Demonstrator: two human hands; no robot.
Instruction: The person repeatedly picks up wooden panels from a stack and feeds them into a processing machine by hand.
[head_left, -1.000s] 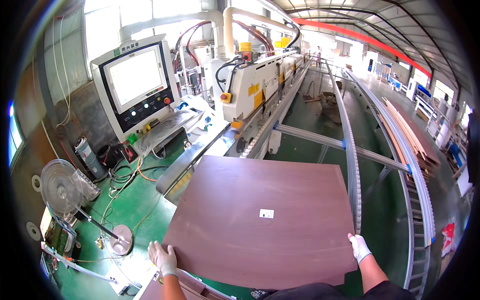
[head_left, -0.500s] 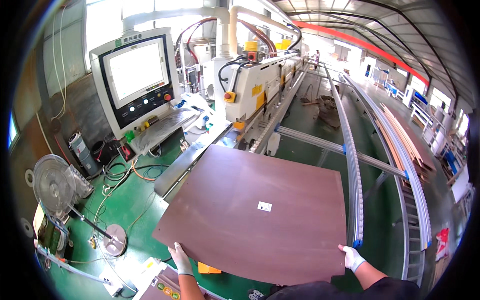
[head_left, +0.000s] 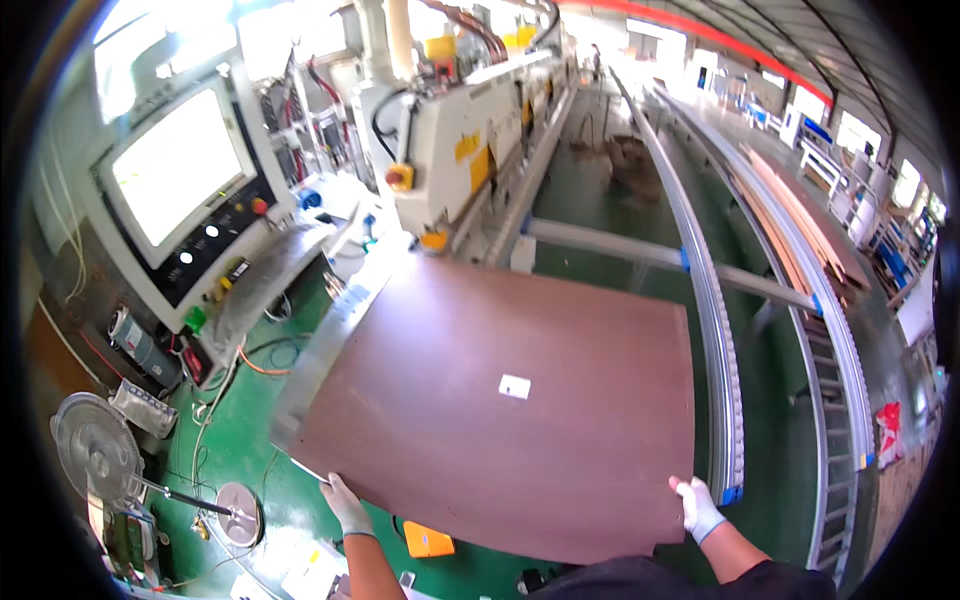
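A large brown panel with a small white label near its middle lies nearly flat in front of me. Its far left part is over the metal infeed plate of a long machine. My left hand, in a white glove, grips the near left edge, with its fingers partly hidden by the panel. At the near right corner, my right hand is also gloved and closed on the edge, thumb on top.
Left of the machine stands a control panel with a lit screen. A pedestal fan and loose cables are on the green floor. Roller rails run along the panel's right side. Stacked boards lie farther right.
The view has tilted and shifted, so the machine and screen appear farther left and higher. Both hands keep their hold on the panel, whose left edge still lies along the metal plate.
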